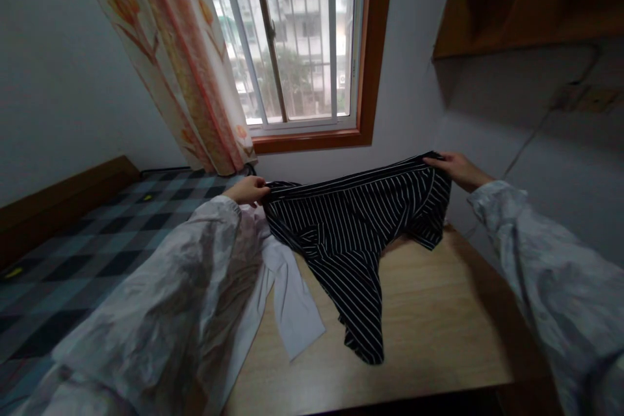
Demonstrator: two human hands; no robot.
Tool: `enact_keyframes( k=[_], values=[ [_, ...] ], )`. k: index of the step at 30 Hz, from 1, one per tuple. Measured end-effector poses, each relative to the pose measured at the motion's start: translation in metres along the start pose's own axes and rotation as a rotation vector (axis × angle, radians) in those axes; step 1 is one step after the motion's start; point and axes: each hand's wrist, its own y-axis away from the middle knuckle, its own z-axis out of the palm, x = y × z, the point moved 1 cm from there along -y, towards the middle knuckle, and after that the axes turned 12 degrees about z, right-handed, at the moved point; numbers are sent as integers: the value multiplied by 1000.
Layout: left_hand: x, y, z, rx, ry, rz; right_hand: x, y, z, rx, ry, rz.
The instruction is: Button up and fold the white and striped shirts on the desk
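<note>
A black garment with thin white stripes (351,221) is stretched between my two hands above the desk. My left hand (248,190) pinches its upper left corner. At the upper right corner, the fingers of my right hand (458,169) are closed on the cloth. The upper edge runs nearly straight, rising to the right, and a narrow end hangs down near the middle of the desk. Folds hide the garment's exact kind. White clothing (292,296) lies on the desk's left side, partly behind my left sleeve.
The light wooden desk (429,312) stands against the wall. To its left is a bed with a dark checked cover (160,208) and a wooden board (68,195). A flowered curtain (180,58) hangs beside the barred window (302,45). A wooden shelf (517,6) juts out at upper right.
</note>
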Motion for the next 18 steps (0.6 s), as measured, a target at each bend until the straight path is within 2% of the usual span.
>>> enact_keyframes(
  k=[2,4,5,7,10,12,14,18],
  values=[
    [0,-4,-1,209,-39,49,-3,4,-1,17,48,-36],
    [0,-9,1,383,41,63,-7,9,-2,64,148,-129],
    [0,-12,3,433,104,53,-7,10,-3,109,210,-186],
    [-1,-18,11,457,144,31,-6,12,-3,243,348,-275],
    [-5,-23,28,434,-58,67,6,7,2,458,549,-246],
    [-10,-23,39,382,-184,110,18,0,8,503,672,-165],
    [-15,-20,48,252,-238,128,32,-9,12,409,778,-105],
    [-26,-16,55,-114,-201,42,55,-25,17,31,846,-39]
  ],
)
